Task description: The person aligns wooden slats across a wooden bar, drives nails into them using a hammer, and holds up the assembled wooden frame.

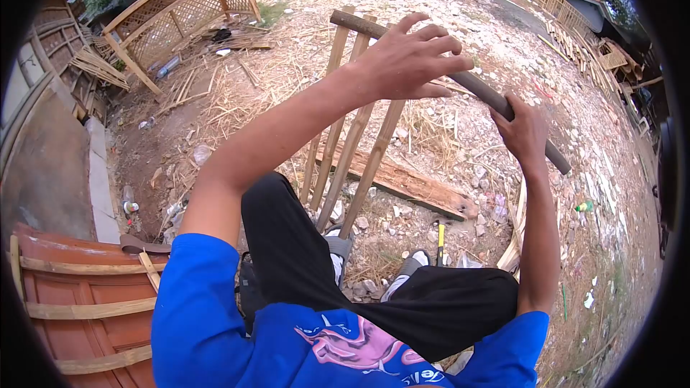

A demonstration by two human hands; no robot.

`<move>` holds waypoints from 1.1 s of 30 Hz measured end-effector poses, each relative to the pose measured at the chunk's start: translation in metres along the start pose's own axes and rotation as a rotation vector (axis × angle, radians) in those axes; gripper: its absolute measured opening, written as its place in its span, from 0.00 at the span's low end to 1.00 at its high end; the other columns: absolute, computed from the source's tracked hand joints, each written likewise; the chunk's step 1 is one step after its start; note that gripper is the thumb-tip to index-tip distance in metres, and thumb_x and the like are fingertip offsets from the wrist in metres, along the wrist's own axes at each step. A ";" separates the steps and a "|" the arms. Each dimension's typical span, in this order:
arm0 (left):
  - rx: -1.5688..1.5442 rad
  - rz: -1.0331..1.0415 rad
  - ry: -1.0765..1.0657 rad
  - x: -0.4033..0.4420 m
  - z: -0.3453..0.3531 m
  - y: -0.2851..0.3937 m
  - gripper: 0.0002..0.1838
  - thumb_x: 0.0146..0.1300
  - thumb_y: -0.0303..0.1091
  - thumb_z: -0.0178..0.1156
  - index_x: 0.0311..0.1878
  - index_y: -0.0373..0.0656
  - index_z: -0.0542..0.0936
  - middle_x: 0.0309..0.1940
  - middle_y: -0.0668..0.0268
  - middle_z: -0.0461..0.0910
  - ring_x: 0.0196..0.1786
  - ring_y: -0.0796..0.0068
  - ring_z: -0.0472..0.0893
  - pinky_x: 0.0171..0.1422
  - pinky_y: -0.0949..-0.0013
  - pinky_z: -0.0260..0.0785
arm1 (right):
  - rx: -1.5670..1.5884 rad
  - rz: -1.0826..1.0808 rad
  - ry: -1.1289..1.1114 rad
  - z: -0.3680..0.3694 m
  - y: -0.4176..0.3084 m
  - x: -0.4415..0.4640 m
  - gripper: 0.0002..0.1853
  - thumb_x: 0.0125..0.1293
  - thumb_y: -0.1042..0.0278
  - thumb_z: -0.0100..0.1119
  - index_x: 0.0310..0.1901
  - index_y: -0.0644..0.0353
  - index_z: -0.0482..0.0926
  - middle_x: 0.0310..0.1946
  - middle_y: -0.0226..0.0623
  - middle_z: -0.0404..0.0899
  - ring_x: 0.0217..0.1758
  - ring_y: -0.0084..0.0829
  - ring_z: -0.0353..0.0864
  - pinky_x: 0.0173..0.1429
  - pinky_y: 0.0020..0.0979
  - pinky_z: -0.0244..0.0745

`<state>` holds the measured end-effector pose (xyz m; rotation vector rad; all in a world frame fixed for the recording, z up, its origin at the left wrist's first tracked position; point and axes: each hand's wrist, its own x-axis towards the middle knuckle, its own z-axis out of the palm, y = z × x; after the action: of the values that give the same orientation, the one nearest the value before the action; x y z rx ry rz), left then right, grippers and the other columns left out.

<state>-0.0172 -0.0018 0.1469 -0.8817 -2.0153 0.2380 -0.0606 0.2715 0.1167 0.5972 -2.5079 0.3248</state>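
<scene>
A dark, round wooden stick (pixel 480 88) runs at a slant in front of me, its far-left end crossing the tops of several bamboo slats (pixel 374 152). My right hand (pixel 523 129) is closed around the stick near its lower right end. Over the middle of the stick, my left hand (pixel 413 61) has its fingers spread; whether the palm touches the wood is hidden. The slats stand close together, tilted, with their lower ends near my left foot. My left forearm covers part of them.
A thick weathered plank (pixel 413 183) lies on the rubble beyond my feet. Near my right foot is a yellow-handled tool (pixel 440 241). A red-brown wooden panel (pixel 108 291) with bamboo strips is at lower left. A lattice bamboo frame (pixel 176 25) stands behind.
</scene>
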 end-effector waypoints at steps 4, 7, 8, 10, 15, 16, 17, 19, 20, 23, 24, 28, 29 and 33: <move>-0.174 -0.430 0.087 -0.089 0.027 0.042 0.33 0.64 0.55 0.65 0.68 0.52 0.70 0.65 0.62 0.70 0.71 0.60 0.66 0.77 0.45 0.51 | 0.015 0.204 -0.046 0.013 0.042 -0.023 0.17 0.58 0.54 0.68 0.46 0.53 0.85 0.31 0.44 0.85 0.37 0.47 0.85 0.43 0.45 0.76; -0.191 -0.790 -0.220 -0.136 0.053 0.099 0.48 0.62 0.66 0.62 0.78 0.54 0.56 0.76 0.54 0.54 0.79 0.45 0.50 0.78 0.32 0.40 | -0.002 0.248 -0.022 0.028 0.067 -0.036 0.19 0.57 0.53 0.69 0.48 0.51 0.85 0.32 0.44 0.85 0.38 0.46 0.85 0.45 0.44 0.77; -0.192 -0.908 -0.336 -0.144 0.061 0.113 0.53 0.60 0.71 0.61 0.80 0.56 0.51 0.79 0.53 0.48 0.81 0.40 0.44 0.78 0.28 0.36 | 0.004 0.335 -0.127 0.021 0.064 -0.035 0.19 0.57 0.53 0.68 0.48 0.52 0.85 0.34 0.44 0.86 0.39 0.45 0.85 0.47 0.44 0.77; -0.217 -0.850 -0.376 -0.154 0.076 0.124 0.57 0.60 0.70 0.61 0.82 0.55 0.43 0.81 0.51 0.41 0.82 0.39 0.38 0.78 0.26 0.34 | 0.005 0.336 -0.118 0.031 0.077 -0.040 0.19 0.57 0.52 0.68 0.47 0.52 0.85 0.35 0.44 0.86 0.40 0.45 0.85 0.47 0.44 0.77; -0.221 -0.833 -0.497 -0.174 0.109 0.140 0.59 0.59 0.65 0.65 0.82 0.53 0.41 0.82 0.51 0.40 0.83 0.39 0.36 0.77 0.24 0.33 | 0.085 0.379 -0.115 0.056 0.103 -0.051 0.20 0.57 0.50 0.67 0.46 0.53 0.85 0.35 0.44 0.85 0.41 0.46 0.85 0.47 0.45 0.77; -0.245 -0.833 -0.477 -0.174 0.112 0.141 0.59 0.58 0.59 0.68 0.82 0.51 0.42 0.81 0.52 0.41 0.83 0.41 0.37 0.77 0.25 0.35 | 0.093 0.429 -0.184 0.055 0.100 -0.052 0.20 0.57 0.49 0.66 0.45 0.54 0.85 0.34 0.44 0.85 0.40 0.46 0.85 0.47 0.45 0.77; -0.232 -0.797 -0.447 -0.175 0.117 0.140 0.58 0.58 0.57 0.68 0.82 0.51 0.42 0.81 0.52 0.41 0.83 0.42 0.38 0.78 0.26 0.35 | 0.086 0.440 -0.207 0.058 0.103 -0.053 0.20 0.57 0.50 0.66 0.44 0.55 0.85 0.33 0.44 0.85 0.39 0.46 0.85 0.46 0.45 0.77; -0.210 -0.736 -0.399 -0.179 0.122 0.143 0.57 0.58 0.54 0.68 0.82 0.50 0.43 0.81 0.53 0.42 0.83 0.44 0.39 0.78 0.28 0.37 | 0.097 0.482 -0.258 0.066 0.106 -0.056 0.19 0.57 0.50 0.65 0.43 0.56 0.85 0.32 0.44 0.85 0.39 0.47 0.86 0.45 0.44 0.78; -0.209 -0.742 -0.407 -0.180 0.123 0.145 0.57 0.58 0.53 0.68 0.82 0.50 0.43 0.81 0.54 0.43 0.83 0.45 0.40 0.79 0.29 0.37 | 0.102 0.495 -0.266 0.070 0.108 -0.058 0.20 0.57 0.50 0.65 0.44 0.55 0.86 0.32 0.44 0.86 0.39 0.47 0.86 0.46 0.43 0.78; -0.212 -0.752 -0.434 -0.183 0.125 0.149 0.55 0.59 0.49 0.67 0.82 0.51 0.44 0.81 0.56 0.44 0.83 0.47 0.42 0.79 0.30 0.38 | 0.090 0.531 -0.318 0.082 0.114 -0.064 0.22 0.56 0.49 0.66 0.47 0.55 0.87 0.35 0.46 0.87 0.41 0.45 0.87 0.46 0.42 0.79; -0.217 -0.754 -0.436 -0.185 0.126 0.149 0.55 0.59 0.48 0.67 0.82 0.51 0.44 0.81 0.57 0.44 0.83 0.46 0.43 0.79 0.30 0.38 | 0.097 0.540 -0.321 0.085 0.115 -0.065 0.22 0.56 0.49 0.66 0.46 0.55 0.87 0.35 0.45 0.87 0.40 0.45 0.87 0.46 0.42 0.79; -0.219 -0.761 -0.445 -0.189 0.127 0.148 0.52 0.59 0.40 0.65 0.82 0.52 0.46 0.82 0.58 0.44 0.83 0.46 0.44 0.79 0.28 0.36 | 0.151 0.562 -0.348 0.097 0.115 -0.067 0.21 0.56 0.50 0.66 0.44 0.57 0.87 0.32 0.44 0.86 0.37 0.43 0.87 0.45 0.42 0.78; -0.189 -0.749 -0.443 -0.192 0.128 0.149 0.51 0.59 0.38 0.64 0.82 0.52 0.46 0.82 0.59 0.44 0.83 0.46 0.45 0.79 0.28 0.36 | 0.169 0.565 -0.361 0.099 0.115 -0.068 0.21 0.56 0.50 0.67 0.44 0.58 0.87 0.31 0.44 0.86 0.37 0.43 0.87 0.45 0.42 0.78; -0.160 -0.757 -0.432 -0.197 0.132 0.146 0.47 0.60 0.31 0.60 0.81 0.52 0.49 0.82 0.59 0.45 0.83 0.48 0.45 0.78 0.26 0.35 | 0.205 0.579 -0.364 0.102 0.112 -0.067 0.20 0.55 0.51 0.67 0.42 0.59 0.87 0.29 0.45 0.85 0.35 0.42 0.86 0.44 0.42 0.78</move>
<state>0.0177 -0.0049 -0.1291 -0.1043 -2.6441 -0.1796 -0.1085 0.3578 -0.0169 -0.0231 -2.9905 0.7483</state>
